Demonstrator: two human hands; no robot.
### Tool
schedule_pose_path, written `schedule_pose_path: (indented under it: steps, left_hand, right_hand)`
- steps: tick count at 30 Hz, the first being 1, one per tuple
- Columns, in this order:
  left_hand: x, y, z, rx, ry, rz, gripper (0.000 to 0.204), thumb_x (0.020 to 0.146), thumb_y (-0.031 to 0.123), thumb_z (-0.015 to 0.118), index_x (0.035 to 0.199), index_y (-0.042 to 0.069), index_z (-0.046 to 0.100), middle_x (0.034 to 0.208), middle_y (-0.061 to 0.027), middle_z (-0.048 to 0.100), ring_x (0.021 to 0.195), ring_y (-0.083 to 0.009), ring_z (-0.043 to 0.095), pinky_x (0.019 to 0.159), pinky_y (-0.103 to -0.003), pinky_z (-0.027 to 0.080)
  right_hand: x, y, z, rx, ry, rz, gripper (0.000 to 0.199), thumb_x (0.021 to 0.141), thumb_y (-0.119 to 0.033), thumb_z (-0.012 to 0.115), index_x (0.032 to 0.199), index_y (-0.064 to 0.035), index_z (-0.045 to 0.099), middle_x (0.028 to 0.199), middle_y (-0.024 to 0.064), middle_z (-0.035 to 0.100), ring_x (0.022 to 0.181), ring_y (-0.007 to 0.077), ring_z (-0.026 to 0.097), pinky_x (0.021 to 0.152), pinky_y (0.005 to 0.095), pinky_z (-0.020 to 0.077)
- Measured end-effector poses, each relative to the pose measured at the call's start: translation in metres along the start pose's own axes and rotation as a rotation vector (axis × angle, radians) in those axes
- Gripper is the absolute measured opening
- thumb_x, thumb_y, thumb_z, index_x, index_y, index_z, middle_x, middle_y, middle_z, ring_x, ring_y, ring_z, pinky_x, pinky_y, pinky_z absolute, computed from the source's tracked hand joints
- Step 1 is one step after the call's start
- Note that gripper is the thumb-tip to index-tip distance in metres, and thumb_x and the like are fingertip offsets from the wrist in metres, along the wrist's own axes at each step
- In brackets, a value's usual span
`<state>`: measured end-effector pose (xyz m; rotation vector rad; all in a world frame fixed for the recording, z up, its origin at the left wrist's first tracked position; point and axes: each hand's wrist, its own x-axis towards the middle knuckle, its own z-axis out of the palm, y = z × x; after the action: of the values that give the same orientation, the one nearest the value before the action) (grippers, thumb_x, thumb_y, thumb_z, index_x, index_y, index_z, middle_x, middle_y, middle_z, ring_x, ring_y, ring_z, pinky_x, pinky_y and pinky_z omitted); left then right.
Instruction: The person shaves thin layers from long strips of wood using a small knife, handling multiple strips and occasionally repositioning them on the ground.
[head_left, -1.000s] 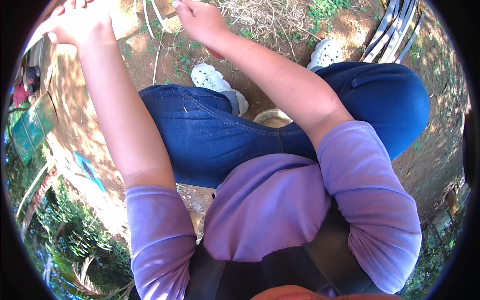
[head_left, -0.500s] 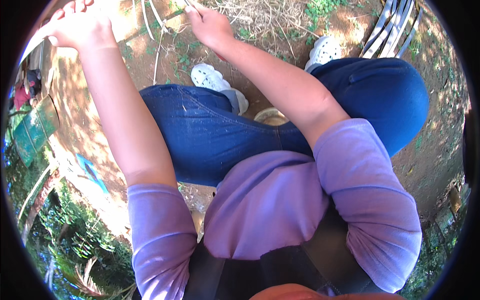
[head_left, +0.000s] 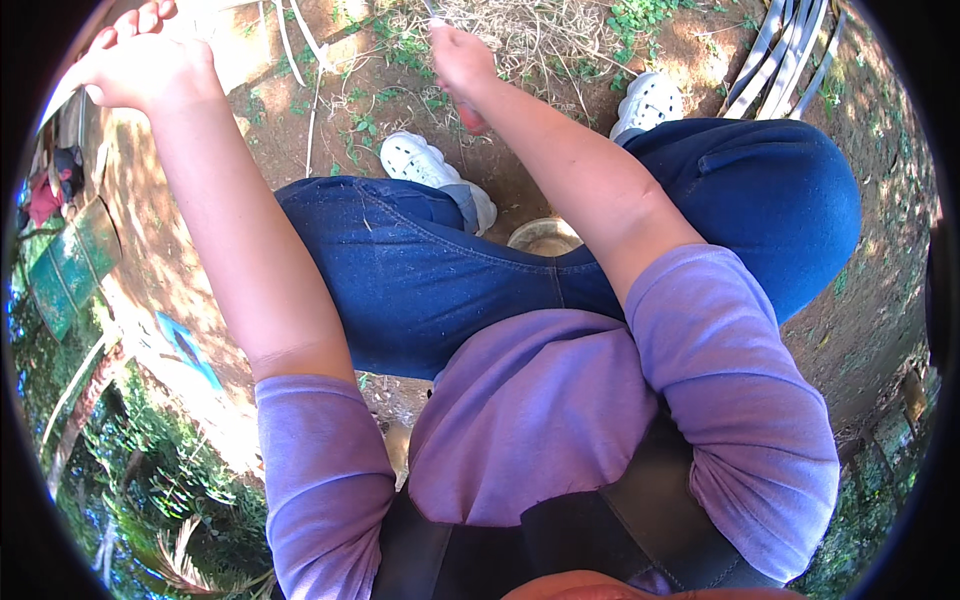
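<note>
1. Work was judged to be partway through: a pale strip (head_left: 62,94) was held in the left hand (head_left: 150,65), and a tool (head_left: 472,121) was gripped in the right hand (head_left: 465,65). Neither had been set down.
2. Hands were held well apart. The strip was pinched by the left thumb; the tool's handle was enclosed by the right fist.
3. Done, as judged: dry pale fibres (head_left: 560,35) were heaped ahead of the shoes, and long grey strips (head_left: 793,65) were gathered on the ground at far right.
4. Left, as judged: the held strip was not yet laid with the others.
5. The strip was located at the upper left rim. It was seen as flat, narrow and whitish, slanted down and outward from the thumb.
6. The tool was seen with a reddish butt below the fist and a thin grey end above; that end was cropped, so contact could not be confirmed.
</note>
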<state>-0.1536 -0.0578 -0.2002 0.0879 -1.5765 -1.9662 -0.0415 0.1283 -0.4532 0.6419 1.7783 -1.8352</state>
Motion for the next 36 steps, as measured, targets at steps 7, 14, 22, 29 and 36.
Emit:
schedule_pose_path:
  steps: [7,14,22,29,36]
  left_hand:
    - [-0.016,0.004,0.023,-0.008,-0.086,0.002,0.02,0.093,0.026,0.034,0.079,0.011,0.034,0.065,-0.0067,0.034,0.054,-0.0213,0.032,0.054,-0.039,0.037]
    - [-0.015,0.005,0.029,0.047,-0.12,0.022,0.035,0.097,0.038,0.033,0.074,0.012,0.035,0.061,-0.0061,0.032,0.054,-0.0209,0.032,0.054,-0.04,0.035]
    - [-0.01,0.003,0.022,-0.014,-0.123,-0.025,0.029,0.096,0.032,0.033,0.075,0.011,0.035,0.062,-0.0067,0.033,0.053,-0.0212,0.032,0.055,-0.04,0.036]
    - [-0.002,0.004,0.0,-0.007,-0.081,-0.016,0.011,0.089,0.019,0.033,0.083,0.01,0.033,0.063,-0.0066,0.034,0.053,-0.0217,0.031,0.055,-0.041,0.038]
    - [0.001,0.005,0.008,-0.042,-0.151,-0.08,0.013,0.079,0.024,0.037,0.076,0.011,0.034,0.059,-0.0053,0.032,0.052,-0.0203,0.028,0.055,-0.038,0.032]
  right_hand:
    - [0.028,0.026,-0.007,-0.336,0.162,-0.367,0.048,0.103,-0.052,0.045,0.109,-0.0088,0.066,0.074,0.0054,0.06,0.058,0.0141,0.059,0.055,0.0347,0.0515]
    - [0.042,0.024,-0.045,-0.179,-0.014,0.21,0.051,0.105,-0.048,0.041,0.132,-0.0121,0.065,0.084,0.0083,0.067,0.062,0.0151,0.062,0.057,0.0346,0.0545]
    - [0.036,0.055,-0.02,-0.361,0.081,-0.071,0.05,0.104,-0.052,0.04,0.13,-0.0177,0.066,0.095,0.0111,0.074,0.091,0.0286,0.071,0.083,0.0449,0.0549]
    - [0.029,0.044,-0.057,-0.334,0.013,0.248,0.053,0.106,-0.05,0.037,0.126,-0.0101,0.067,0.077,0.0096,0.068,0.063,0.0156,0.064,0.063,0.035,0.0537]
    - [0.022,0.028,-0.005,-0.159,0.057,-0.174,0.05,0.104,-0.049,0.044,0.118,-0.0082,0.069,0.071,0.0077,0.064,0.063,0.0158,0.064,0.057,0.0333,0.0502]
